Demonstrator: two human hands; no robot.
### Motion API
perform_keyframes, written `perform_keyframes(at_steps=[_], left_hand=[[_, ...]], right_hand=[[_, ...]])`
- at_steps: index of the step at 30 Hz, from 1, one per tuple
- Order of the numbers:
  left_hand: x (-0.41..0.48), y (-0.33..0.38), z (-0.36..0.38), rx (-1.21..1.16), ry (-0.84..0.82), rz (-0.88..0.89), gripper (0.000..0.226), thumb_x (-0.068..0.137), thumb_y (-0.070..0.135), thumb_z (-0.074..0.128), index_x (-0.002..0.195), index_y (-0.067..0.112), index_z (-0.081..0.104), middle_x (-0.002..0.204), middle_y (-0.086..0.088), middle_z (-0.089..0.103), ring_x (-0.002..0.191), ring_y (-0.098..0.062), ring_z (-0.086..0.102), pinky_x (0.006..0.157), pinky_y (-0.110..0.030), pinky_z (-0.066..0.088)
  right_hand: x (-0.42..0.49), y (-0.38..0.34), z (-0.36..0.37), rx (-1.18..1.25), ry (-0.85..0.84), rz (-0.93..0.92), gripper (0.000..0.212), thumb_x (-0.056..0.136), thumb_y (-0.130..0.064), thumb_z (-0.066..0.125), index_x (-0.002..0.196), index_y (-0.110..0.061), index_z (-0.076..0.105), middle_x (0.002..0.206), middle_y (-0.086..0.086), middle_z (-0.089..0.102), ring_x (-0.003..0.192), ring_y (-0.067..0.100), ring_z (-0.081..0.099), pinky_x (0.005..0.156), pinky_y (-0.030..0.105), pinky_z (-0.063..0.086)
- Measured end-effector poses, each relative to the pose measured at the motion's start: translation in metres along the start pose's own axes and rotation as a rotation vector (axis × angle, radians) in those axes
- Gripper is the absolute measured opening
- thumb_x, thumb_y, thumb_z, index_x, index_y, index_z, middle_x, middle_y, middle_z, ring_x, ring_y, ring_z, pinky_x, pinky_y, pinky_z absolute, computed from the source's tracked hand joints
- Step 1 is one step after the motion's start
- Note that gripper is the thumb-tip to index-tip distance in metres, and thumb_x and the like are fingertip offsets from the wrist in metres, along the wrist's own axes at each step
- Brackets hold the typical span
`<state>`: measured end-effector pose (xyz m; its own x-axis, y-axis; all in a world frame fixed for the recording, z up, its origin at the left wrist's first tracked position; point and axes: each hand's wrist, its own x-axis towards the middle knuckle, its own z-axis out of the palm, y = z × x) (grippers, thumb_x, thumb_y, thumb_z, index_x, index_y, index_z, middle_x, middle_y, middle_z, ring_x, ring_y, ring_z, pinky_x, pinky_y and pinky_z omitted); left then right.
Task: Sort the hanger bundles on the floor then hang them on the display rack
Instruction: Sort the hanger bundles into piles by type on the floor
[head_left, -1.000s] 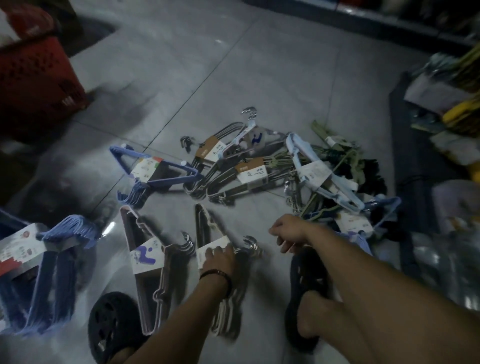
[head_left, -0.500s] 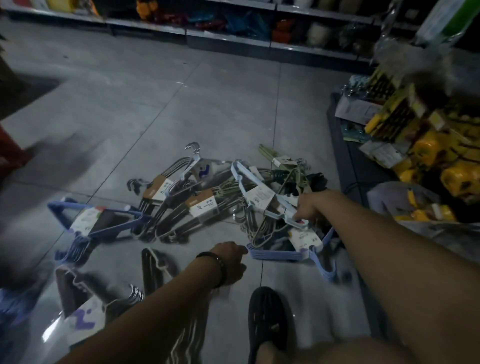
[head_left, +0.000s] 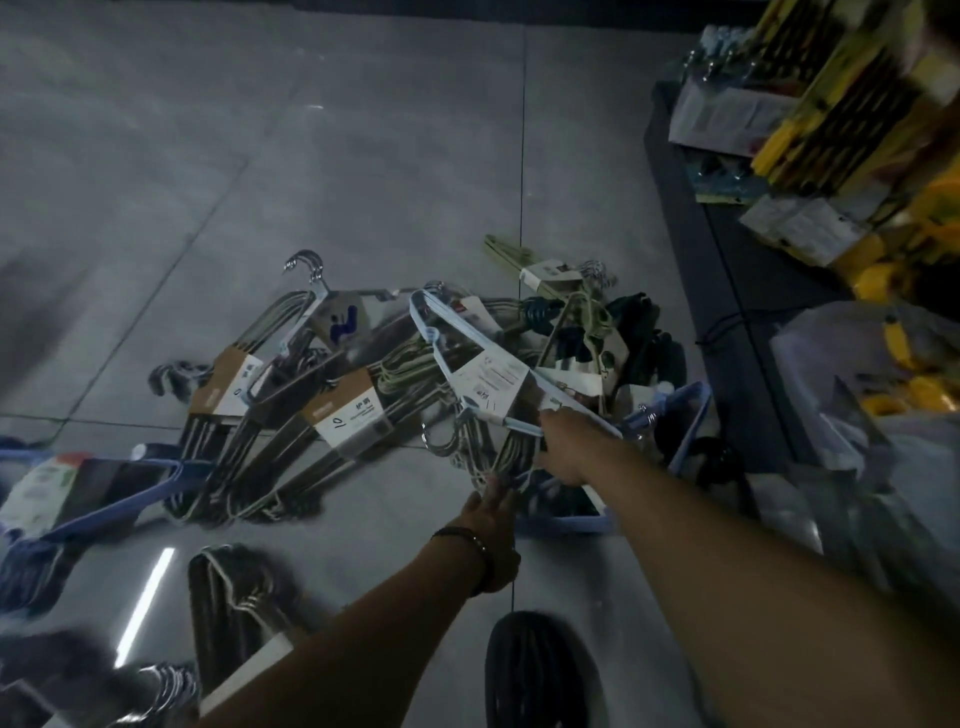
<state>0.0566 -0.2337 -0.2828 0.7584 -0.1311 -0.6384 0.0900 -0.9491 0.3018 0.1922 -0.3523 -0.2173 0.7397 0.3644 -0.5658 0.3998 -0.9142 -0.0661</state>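
Observation:
Several hanger bundles lie heaped on the grey tile floor (head_left: 363, 156). My right hand (head_left: 563, 447) grips the lower end of a light blue hanger bundle (head_left: 483, 358) with a white label, which lies across the middle of the heap. My left hand (head_left: 493, 525), a dark band on its wrist, reaches in just below it, fingers touching a pale wire hanger bundle (head_left: 511, 452); its grip is unclear. Two dark bundles with brown-and-white labels (head_left: 343, 410) lie to the left. A green bundle (head_left: 540, 270) lies at the far side.
A blue hanger bundle (head_left: 93, 488) lies at the left edge, and dark bundles (head_left: 228, 597) lie near my left forearm. A low dark shelf (head_left: 727, 291) with yellow packaged goods (head_left: 841, 119) stands on the right. My dark shoe (head_left: 540, 670) is at the bottom.
The camera moved closer to the heap. My right hand stayed on the light blue bundle, and my left hand moved forward and right to the wire hangers beneath it.

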Motion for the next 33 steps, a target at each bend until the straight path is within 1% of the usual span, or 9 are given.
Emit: perform_keyframes(at_steps=[5, 9, 12, 15, 19, 22, 27, 31, 33], left_hand=[[0.011, -0.004, 0.028, -0.052, 0.021, -0.032, 0.106, 0.096, 0.04, 0.062, 0.164, 0.016, -0.015, 0.169, -0.01, -0.028, 0.159, -0.037, -0.016, 0.13, -0.049, 0.011], [0.006, -0.006, 0.025, -0.098, 0.019, -0.033, 0.105, 0.095, 0.036, 0.065, 0.165, 0.023, -0.012, 0.17, -0.005, -0.028, 0.159, -0.037, -0.013, 0.13, -0.049, 0.013], [-0.005, -0.005, 0.013, -0.135, 0.004, -0.046, 0.095, 0.1, 0.036, 0.061, 0.166, 0.025, -0.006, 0.171, -0.002, -0.024, 0.16, -0.036, -0.009, 0.13, -0.048, 0.012], [-0.03, -0.001, -0.011, -0.178, 0.043, -0.02, 0.08, 0.102, 0.034, 0.058, 0.167, 0.023, 0.012, 0.174, -0.008, -0.001, 0.16, -0.033, 0.005, 0.13, -0.041, 0.013], [-0.079, -0.008, -0.045, -0.302, 0.067, -0.076, 0.063, 0.105, 0.037, 0.054, 0.161, 0.019, 0.03, 0.163, -0.015, 0.034, 0.149, -0.033, 0.036, 0.12, -0.037, 0.033], [-0.121, -0.026, -0.071, -0.341, 0.126, -0.103, 0.063, 0.106, 0.041, 0.054, 0.161, 0.022, 0.031, 0.163, -0.011, 0.037, 0.147, -0.03, 0.039, 0.118, -0.039, 0.036], [-0.219, -0.058, -0.113, -0.498, 0.301, -0.152, 0.059, 0.103, 0.042, 0.058, 0.157, 0.027, 0.039, 0.161, -0.004, 0.042, 0.144, -0.026, 0.045, 0.118, -0.041, 0.041], [-0.317, -0.077, -0.147, -0.648, 0.422, -0.152, 0.056, 0.101, 0.036, 0.063, 0.152, 0.021, 0.047, 0.148, -0.007, 0.056, 0.129, -0.026, 0.059, 0.108, -0.04, 0.051], [-0.37, -0.078, -0.157, -0.745, 0.494, -0.127, 0.049, 0.094, 0.035, 0.069, 0.14, 0.022, 0.057, 0.137, -0.008, 0.064, 0.12, -0.025, 0.064, 0.105, -0.041, 0.053]], right_hand=[[0.002, -0.01, 0.019, -0.059, 0.055, 0.063, 0.057, 0.1, -0.037, 0.063, 0.147, -0.016, 0.04, 0.147, 0.015, 0.044, 0.138, 0.041, 0.041, 0.107, 0.054, 0.043], [-0.002, -0.028, 0.028, 0.169, 0.106, 0.069, 0.04, 0.103, -0.037, 0.059, 0.134, -0.013, 0.052, 0.128, 0.019, 0.064, 0.115, 0.038, 0.062, 0.086, 0.041, 0.051], [-0.016, -0.038, 0.016, 0.303, 0.312, 0.063, 0.048, 0.099, -0.05, 0.062, 0.133, -0.016, 0.057, 0.121, 0.014, 0.068, 0.108, 0.034, 0.065, 0.078, 0.036, 0.049], [-0.032, -0.038, -0.011, 0.362, 0.489, 0.105, 0.05, 0.091, -0.06, 0.068, 0.121, -0.021, 0.065, 0.114, 0.008, 0.072, 0.099, 0.031, 0.068, 0.07, 0.033, 0.049], [-0.062, -0.04, -0.045, 0.328, 0.58, 0.037, 0.048, 0.089, -0.063, 0.068, 0.115, -0.023, 0.067, 0.109, 0.007, 0.074, 0.091, 0.031, 0.069, 0.068, 0.036, 0.058], [-0.093, -0.047, -0.083, 0.309, 0.609, -0.032, 0.047, 0.086, -0.066, 0.07, 0.111, -0.026, 0.068, 0.101, 0.004, 0.073, 0.085, 0.029, 0.068, 0.061, 0.031, 0.051], [-0.161, -0.09, -0.143, 0.396, 0.6, -0.217, 0.031, 0.079, -0.061, 0.08, 0.083, -0.035, 0.064, 0.08, -0.01, 0.067, 0.07, 0.013, 0.063, 0.055, 0.026, 0.047], [-0.218, -0.153, -0.16, 0.383, 0.616, -0.327, 0.039, 0.072, -0.068, 0.08, 0.069, -0.034, 0.061, 0.064, -0.013, 0.061, 0.062, 0.01, 0.061, 0.053, 0.028, 0.044], [-0.248, -0.187, -0.158, 0.401, 0.606, -0.402, 0.041, 0.072, -0.071, 0.077, 0.07, -0.032, 0.063, 0.062, -0.01, 0.062, 0.056, 0.006, 0.059, 0.049, 0.027, 0.04]])
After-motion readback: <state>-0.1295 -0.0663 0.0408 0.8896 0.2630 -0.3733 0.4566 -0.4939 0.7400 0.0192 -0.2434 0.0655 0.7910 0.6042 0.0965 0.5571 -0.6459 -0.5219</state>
